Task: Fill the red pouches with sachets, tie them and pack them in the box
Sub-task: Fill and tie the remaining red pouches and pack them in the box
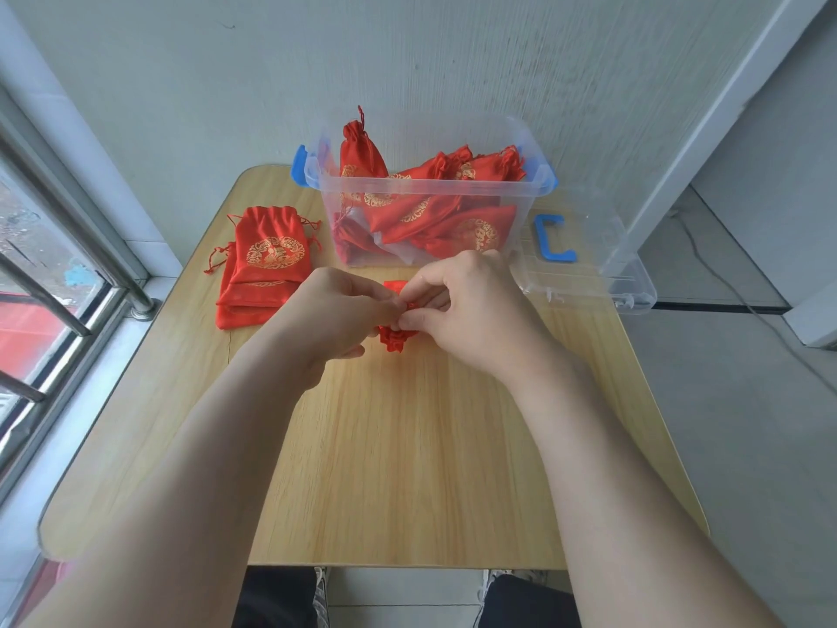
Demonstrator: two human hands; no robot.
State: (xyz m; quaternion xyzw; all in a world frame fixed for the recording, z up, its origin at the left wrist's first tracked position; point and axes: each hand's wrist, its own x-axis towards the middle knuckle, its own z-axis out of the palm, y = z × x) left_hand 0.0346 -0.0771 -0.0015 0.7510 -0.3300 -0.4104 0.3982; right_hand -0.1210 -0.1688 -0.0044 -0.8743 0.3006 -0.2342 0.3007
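Note:
A red pouch [393, 338] lies on the wooden table [407, 446] in the middle, mostly hidden under my hands. My left hand [337, 317] and my right hand [471, 305] meet over its gathered neck, and the fingertips of both pinch the red drawstring there. Behind them stands a clear plastic box [430, 192] with blue latches, holding several tied red pouches with gold print. A stack of flat red pouches [262, 265] lies on the table to the left. No sachets are visible.
The box's clear lid [584, 265] with a blue handle lies at the right of the box, overhanging the table edge. A window with metal bars [54, 274] runs along the left. A grey wall stands close behind the table.

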